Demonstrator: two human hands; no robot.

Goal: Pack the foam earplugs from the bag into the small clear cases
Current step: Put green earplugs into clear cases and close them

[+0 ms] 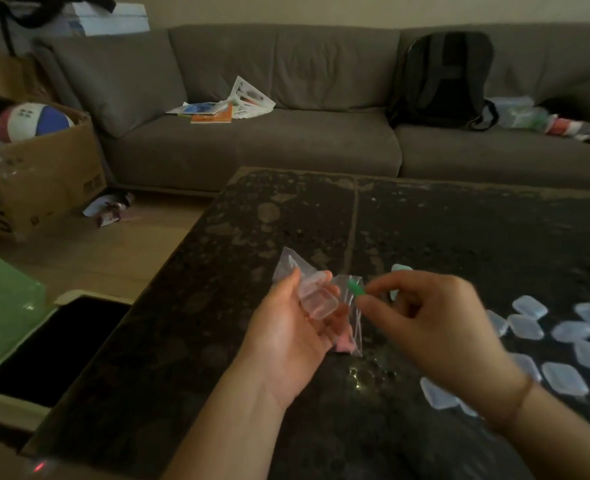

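An open clear case and the bag are gripped together by the left hand, presenting the case for loading; a green earplug is pinched by the right hand.

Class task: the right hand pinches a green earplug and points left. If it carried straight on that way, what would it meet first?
Most likely the clear bag held in the left hand, then the open clear case just beyond. The right hand and its green earplug sit right beside the bag; depth is unclear.

Place: my living room at home.
Upper frame: grey sofa with my backpack on it.
Left: cardboard box holding a ball.
Centre: dark coffee table.
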